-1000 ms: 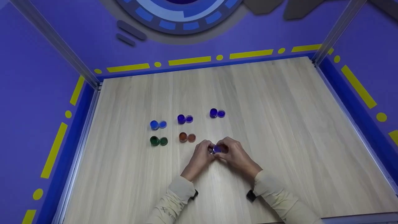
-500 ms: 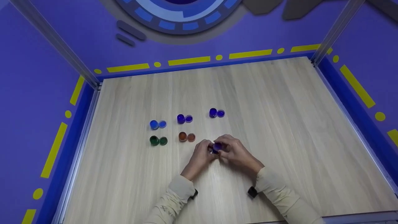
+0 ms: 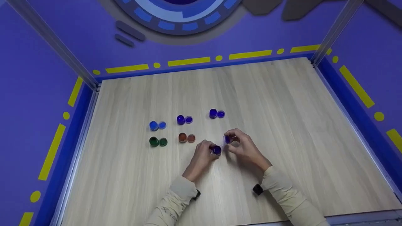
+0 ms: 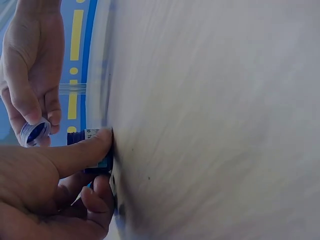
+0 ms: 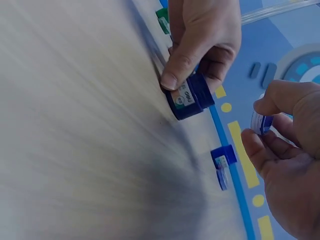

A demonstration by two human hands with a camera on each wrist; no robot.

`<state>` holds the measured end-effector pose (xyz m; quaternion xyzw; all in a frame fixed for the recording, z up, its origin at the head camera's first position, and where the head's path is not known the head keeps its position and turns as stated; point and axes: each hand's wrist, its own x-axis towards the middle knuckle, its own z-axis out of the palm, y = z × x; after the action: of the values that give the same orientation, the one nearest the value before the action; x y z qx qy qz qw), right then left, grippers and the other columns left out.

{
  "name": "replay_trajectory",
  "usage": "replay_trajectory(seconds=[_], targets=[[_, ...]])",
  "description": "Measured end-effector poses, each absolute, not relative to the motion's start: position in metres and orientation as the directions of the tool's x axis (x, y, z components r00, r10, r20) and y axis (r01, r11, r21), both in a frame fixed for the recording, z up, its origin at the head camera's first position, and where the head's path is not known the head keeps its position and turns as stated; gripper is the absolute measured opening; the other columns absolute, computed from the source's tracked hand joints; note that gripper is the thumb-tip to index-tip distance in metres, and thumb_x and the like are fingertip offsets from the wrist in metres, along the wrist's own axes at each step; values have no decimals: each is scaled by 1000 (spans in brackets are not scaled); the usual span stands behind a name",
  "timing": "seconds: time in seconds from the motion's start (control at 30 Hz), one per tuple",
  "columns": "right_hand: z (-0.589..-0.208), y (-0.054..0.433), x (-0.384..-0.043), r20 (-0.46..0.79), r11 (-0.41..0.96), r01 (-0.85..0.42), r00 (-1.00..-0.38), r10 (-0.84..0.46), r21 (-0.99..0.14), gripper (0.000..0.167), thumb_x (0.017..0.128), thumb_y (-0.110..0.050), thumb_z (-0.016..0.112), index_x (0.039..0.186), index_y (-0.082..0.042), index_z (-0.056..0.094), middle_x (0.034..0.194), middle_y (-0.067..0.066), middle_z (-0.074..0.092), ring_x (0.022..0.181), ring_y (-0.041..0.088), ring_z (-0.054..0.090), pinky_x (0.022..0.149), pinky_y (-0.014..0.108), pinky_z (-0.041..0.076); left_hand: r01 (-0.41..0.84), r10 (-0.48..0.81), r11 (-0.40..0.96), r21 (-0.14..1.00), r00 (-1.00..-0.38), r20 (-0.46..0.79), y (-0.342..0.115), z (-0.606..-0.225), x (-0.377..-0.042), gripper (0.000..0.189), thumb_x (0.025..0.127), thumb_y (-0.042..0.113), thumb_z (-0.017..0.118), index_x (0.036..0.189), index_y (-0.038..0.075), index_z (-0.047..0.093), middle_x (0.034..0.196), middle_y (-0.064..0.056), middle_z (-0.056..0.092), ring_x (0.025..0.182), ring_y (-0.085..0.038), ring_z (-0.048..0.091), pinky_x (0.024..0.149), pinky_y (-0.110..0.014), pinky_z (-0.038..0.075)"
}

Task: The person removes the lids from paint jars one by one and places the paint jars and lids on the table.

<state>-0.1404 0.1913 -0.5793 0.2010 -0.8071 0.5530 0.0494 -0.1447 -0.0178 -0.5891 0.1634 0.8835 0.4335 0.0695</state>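
Note:
My left hand grips a small dark blue-violet paint jar low over the table, its open mouth facing up. In the right wrist view the left thumb presses against the label of this jar, and the threaded neck is bare. To the right of the jar, my right hand pinches a clear-sided lid between thumb and fingers. The lid is tipped on edge and apart from the jar; blue-violet colour shows inside it in the left wrist view.
Several opened paint jars stand farther back, each with its lid beside it: light blue, violet-blue, another violet-blue, green and reddish brown. Blue printed walls border the wooden table behind and at both sides.
The lid has come off the jar. My right hand has moved away to the right and slightly back with it, while my left hand keeps the jar nearly in place.

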Motion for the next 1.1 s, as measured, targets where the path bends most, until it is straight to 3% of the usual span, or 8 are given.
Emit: replay_trajectory(seconds=[0.13, 0.33, 0.6, 0.87, 1.1], targets=[[-577, 197, -142, 322, 233, -370, -921, -221, -899, 42, 77, 27, 68, 117, 15, 60, 114, 25, 63, 100, 36, 62, 85, 51, 55, 239, 338, 589, 772, -941, 34, -14, -590, -148, 24, 71, -4, 88, 91, 0, 74, 85, -6, 65, 80, -16, 57, 75, -33, 50], [-554, 201, -138, 338, 191, -368, -925, -171, -910, 39, 80, 27, 63, 118, 21, 56, 113, 30, 61, 99, 36, 61, 84, 40, 56, 210, 308, 610, 764, -951, 17, -9, -591, -157, 21, 72, -4, 85, 90, 0, 74, 86, -6, 66, 84, -19, 61, 79, -36, 53], [-537, 208, -138, 358, 237, -383, -923, -139, -893, 40, 82, 25, 64, 120, 16, 64, 114, 28, 62, 97, 29, 62, 85, 45, 56, 193, 278, 633, 750, -960, 12, -2, -588, -173, 23, 71, -5, 84, 92, -1, 75, 88, -8, 66, 86, -23, 63, 81, -39, 54], [-532, 213, -143, 279, 288, -294, -956, -95, -911, 31, 86, 20, 67, 116, 17, 61, 111, 22, 66, 99, 35, 63, 86, 56, 52, 145, 243, 653, 743, -970, -23, 3, -586, -187, 23, 73, -5, 83, 94, -3, 73, 91, -11, 65, 91, -28, 64, 85, -40, 53], [-561, 223, -163, 225, 326, -227, -973, -46, -918, 32, 86, 17, 69, 116, 14, 58, 109, 27, 66, 98, 42, 61, 83, 52, 52, 129, 220, 677, 725, -975, -32, 8, -585, -196, 25, 75, -4, 82, 97, -5, 72, 93, -12, 64, 94, -29, 63, 88, -40, 53]])
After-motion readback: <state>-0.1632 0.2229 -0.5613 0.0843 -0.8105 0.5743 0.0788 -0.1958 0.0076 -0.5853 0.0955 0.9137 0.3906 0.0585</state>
